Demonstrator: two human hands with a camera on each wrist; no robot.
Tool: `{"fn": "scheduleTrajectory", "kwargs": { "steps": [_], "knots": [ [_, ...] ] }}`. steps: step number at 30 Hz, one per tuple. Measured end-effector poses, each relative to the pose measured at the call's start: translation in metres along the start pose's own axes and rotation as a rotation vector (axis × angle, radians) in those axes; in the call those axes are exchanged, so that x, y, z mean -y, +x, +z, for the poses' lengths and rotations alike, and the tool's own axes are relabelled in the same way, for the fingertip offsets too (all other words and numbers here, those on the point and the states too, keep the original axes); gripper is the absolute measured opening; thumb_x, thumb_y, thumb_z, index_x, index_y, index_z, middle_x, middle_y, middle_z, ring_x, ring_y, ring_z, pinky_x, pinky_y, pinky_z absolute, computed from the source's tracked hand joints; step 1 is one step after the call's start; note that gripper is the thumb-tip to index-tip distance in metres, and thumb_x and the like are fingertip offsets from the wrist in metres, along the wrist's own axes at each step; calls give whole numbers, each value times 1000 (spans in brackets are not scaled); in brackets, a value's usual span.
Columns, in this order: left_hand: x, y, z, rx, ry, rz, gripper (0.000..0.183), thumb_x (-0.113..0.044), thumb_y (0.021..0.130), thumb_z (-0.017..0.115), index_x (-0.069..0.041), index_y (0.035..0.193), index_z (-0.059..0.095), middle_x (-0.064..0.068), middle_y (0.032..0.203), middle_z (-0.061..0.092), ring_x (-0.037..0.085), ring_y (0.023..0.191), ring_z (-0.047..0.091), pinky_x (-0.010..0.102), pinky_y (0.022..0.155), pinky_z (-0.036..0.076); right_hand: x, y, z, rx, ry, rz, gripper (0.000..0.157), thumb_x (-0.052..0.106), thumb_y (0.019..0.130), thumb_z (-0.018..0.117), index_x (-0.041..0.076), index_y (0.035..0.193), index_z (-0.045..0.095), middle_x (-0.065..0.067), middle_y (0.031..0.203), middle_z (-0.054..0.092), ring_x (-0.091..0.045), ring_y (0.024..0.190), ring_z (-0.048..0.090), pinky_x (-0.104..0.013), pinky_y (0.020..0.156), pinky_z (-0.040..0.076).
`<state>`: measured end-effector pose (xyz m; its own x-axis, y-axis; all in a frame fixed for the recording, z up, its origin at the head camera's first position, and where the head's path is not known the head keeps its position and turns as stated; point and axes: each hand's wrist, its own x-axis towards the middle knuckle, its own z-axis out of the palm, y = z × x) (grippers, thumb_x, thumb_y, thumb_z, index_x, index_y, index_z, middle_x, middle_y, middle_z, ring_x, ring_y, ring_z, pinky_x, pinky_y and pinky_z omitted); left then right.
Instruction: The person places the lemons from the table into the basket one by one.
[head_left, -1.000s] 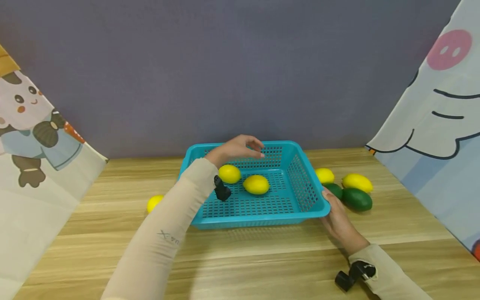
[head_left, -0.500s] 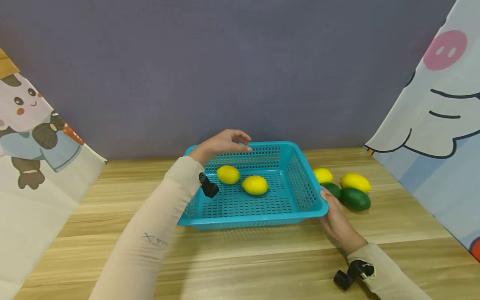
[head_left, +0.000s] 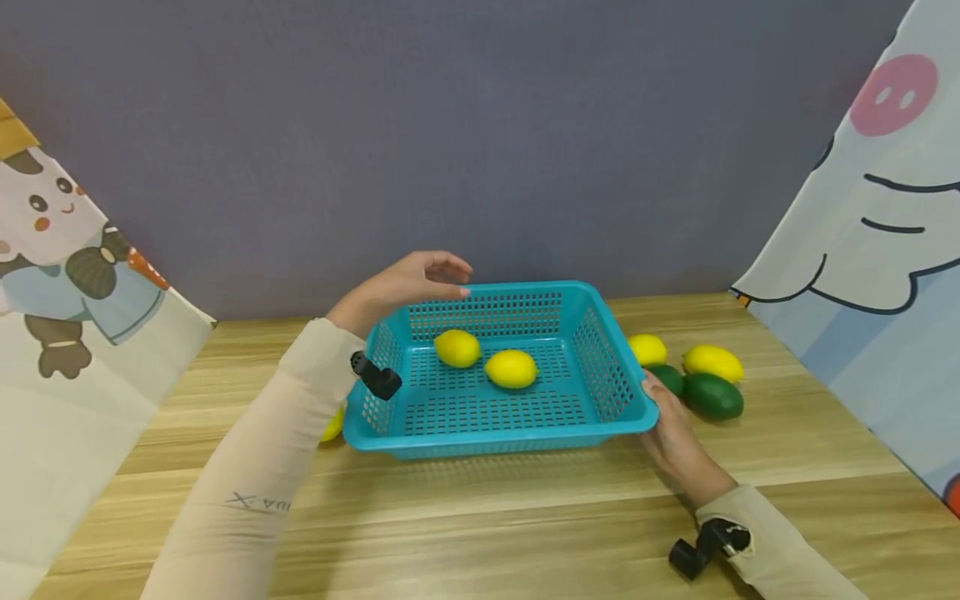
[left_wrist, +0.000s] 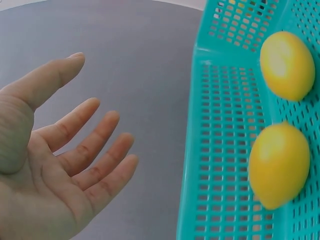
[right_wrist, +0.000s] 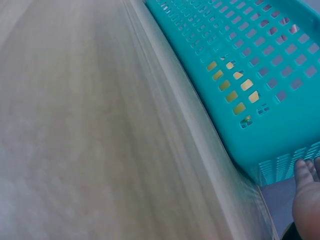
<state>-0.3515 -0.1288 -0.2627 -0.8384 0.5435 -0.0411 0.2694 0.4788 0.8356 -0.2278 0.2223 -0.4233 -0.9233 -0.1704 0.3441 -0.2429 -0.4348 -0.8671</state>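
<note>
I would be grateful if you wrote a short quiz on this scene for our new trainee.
1. How many yellow fruits lie inside the blue basket?
2. True or false: the person's left grip is holding a fruit.
3. In the head view, where are the dark green fruits: (a) inside the basket, (b) to the right of it, or (c) to the left of it?

Key:
1. Two.
2. False; the left wrist view shows it with nothing in it.
3. (b).
</note>
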Motion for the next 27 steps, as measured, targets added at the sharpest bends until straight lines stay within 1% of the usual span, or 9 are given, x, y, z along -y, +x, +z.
{"fn": "scheduleTrajectory", "kwargs": {
  "steps": [2, 8, 12, 17, 19, 22, 27],
  "knots": [
    [2, -5, -3, -3, -4, 8, 45, -22, 88, 66, -10, 129, 52, 7, 130, 54, 24, 120, 48, 44, 101, 38, 0, 0, 0, 6, 7, -3, 36, 13, 103, 28, 15, 119, 60, 2, 102, 65, -3, 83, 59, -18, 76, 49],
    [10, -23, -14, -37, 18, -3, 45, -22, 89, 66, -9, 129, 51, 9, 131, 53, 26, 120, 49, 44, 100, 39, 0, 0, -1, 9, 12, -1, 37, 12, 103, 28, 16, 120, 60, 2, 101, 66, -3, 82, 60, -18, 75, 49],
    [19, -37, -23, -56, 26, -1, 44, -23, 90, 65, -8, 129, 51, 10, 132, 51, 26, 118, 49, 48, 100, 39, 1, 1, 0, 9, -5, -5, 36, 13, 103, 28, 16, 120, 59, 2, 99, 66, -3, 81, 60, -18, 74, 49],
    [31, -56, -33, -84, 40, 1, 47, -27, 89, 66, -9, 129, 51, 8, 130, 52, 24, 116, 49, 44, 97, 41, 1, 1, 0, 18, -2, -2, 36, 13, 103, 28, 15, 121, 59, 3, 97, 66, -3, 79, 60, -18, 73, 49],
    [35, -64, -36, -101, 44, 0, 48, -28, 88, 67, -9, 130, 51, 8, 130, 52, 23, 114, 50, 41, 96, 42, 2, 1, 0, 20, 8, 2, 36, 13, 103, 27, 15, 121, 59, 2, 96, 66, -3, 79, 60, -18, 73, 49],
    [41, -76, -38, -123, 61, -6, 49, -28, 88, 66, -7, 130, 50, 11, 130, 52, 24, 113, 51, 41, 94, 43, 2, 1, 0, 21, 13, 5, 36, 13, 103, 27, 15, 121, 58, 2, 97, 66, -3, 79, 60, -18, 73, 49],
    [51, -92, -41, -139, 71, -25, 51, -28, 89, 65, -3, 131, 49, 17, 131, 52, 26, 112, 52, 42, 94, 43, 1, 0, 0, 18, -5, 3, 36, 13, 103, 27, 16, 122, 58, 2, 100, 66, -3, 82, 59, -18, 75, 49]
  ]
}}
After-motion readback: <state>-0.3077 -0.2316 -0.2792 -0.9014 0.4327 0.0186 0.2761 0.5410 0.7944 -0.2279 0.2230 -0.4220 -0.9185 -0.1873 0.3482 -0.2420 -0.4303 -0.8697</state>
